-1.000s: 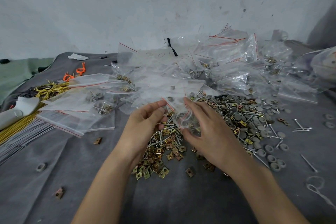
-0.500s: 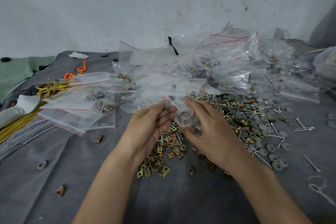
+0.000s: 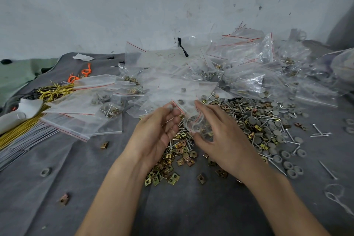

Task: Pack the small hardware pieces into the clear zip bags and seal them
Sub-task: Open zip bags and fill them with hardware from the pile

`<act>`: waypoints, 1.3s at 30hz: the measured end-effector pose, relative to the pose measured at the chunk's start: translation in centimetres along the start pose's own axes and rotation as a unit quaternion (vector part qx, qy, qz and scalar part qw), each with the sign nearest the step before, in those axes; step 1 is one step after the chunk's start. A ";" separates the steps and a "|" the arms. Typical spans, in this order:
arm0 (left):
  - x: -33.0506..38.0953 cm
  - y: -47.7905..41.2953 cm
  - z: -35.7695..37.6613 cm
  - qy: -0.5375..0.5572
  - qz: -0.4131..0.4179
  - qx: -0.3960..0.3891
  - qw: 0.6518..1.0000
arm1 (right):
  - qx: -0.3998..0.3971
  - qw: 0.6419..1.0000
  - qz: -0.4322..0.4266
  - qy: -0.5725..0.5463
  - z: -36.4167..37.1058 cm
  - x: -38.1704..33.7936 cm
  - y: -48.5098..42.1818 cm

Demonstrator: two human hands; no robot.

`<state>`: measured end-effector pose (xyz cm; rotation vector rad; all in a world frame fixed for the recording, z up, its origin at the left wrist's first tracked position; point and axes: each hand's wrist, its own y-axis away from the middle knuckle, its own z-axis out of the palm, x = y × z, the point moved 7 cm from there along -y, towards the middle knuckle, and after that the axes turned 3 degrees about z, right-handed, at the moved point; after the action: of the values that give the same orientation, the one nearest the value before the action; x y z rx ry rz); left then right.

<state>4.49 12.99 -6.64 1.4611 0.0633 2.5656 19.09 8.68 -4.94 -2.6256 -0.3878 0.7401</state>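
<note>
Bag: a small clear plastic zip bag with a red line along its mouth (image 3: pixel 192 120) is held just above the loose hardware, between the two hands.
Direction: its mouth gapes left, toward the left hand. The body is crumpled, so I cannot tell its long axis.
Right hand (image 3: pixel 220 136): fingers curl round the bag, with the thumb below.
Left hand (image 3: pixel 159 134): palm up, fingers half curled. The tips pinch a small grey round cap (image 3: pixel 169 105), blurred, at the bag's mouth.
Loose hardware: glossy brass-coloured square metal clips (image 3: pixel 172 161), thin silver pins (image 3: pixel 239 109) and matte grey round discs (image 3: pixel 268 132) lie on the bench's grey felt-like cloth (image 3: pixel 57 178).
Writing: faint handwritten marks on a clear bag at the back (image 3: pixel 168 54), not readable.
</note>
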 end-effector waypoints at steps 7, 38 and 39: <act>0.0 0.2 0.2 0.060 -0.028 -0.008 0.998 | -0.002 1.000 -0.002 0.005 0.1 0.1 0.0; 2.8 1.5 2.7 -0.333 0.292 0.035 0.896 | 0.014 0.998 0.027 -0.045 -0.6 0.6 -0.1; 2.9 1.4 2.5 -0.327 0.293 0.046 0.897 | 0.020 0.998 0.029 -0.053 -0.7 0.7 -0.1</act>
<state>4.97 12.02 -2.72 2.6275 -0.4159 2.2938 20.03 8.78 -4.62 -2.5759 -0.3240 0.8994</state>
